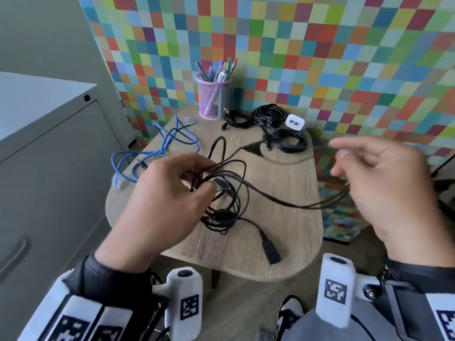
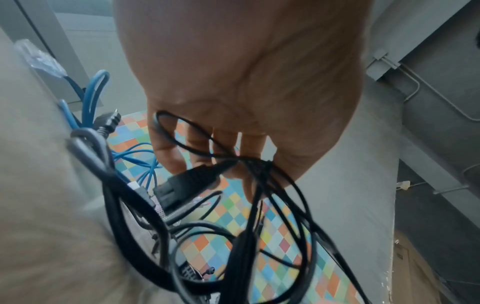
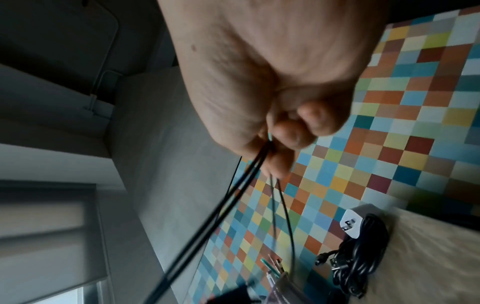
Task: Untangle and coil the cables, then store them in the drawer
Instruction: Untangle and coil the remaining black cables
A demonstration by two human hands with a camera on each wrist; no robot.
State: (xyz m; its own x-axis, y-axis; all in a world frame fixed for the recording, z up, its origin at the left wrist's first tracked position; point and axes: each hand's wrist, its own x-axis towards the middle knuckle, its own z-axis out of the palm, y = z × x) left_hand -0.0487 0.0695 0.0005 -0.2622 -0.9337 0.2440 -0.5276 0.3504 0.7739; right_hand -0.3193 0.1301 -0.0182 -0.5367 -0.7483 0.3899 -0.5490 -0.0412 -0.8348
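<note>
Step in hand: we are judging this to be the untangling stage; nothing is being coiled from this bundle yet, and no open drawer is showing.
Left hand: our left hand (image 1: pixel 170 193) is pinching the knot of the black cable tangle (image 1: pixel 222 198) above the middle of the wooden table (image 1: pixel 290 232), fingers curled round several strands.
Right hand: our right hand (image 1: pixel 384 183), at 3 o'clock from the tangle, is gripping a few black strands (image 1: pixel 295 205) between curled fingers, index finger extended; the strands are running nearly taut between both hands.
Loose end: a black connector block (image 1: pixel 270 252) is lying on the table at 5 o'clock from the knot.
Blue cable: the blue cable (image 1: pixel 167 143) is sprawling uncoiled at 10 o'clock.
Finished coils: black coiled cables (image 1: pixel 278 126) are sitting at 1 o'clock, beside a white plug (image 1: pixel 294 122) and a pink pen cup (image 1: pixel 213 97).
Storage: a grey cabinet (image 1: pixel 49 143) is standing at 9 o'clock.
Next move: we are expecting to need slack at the knot, then one strand drawn through.
</note>
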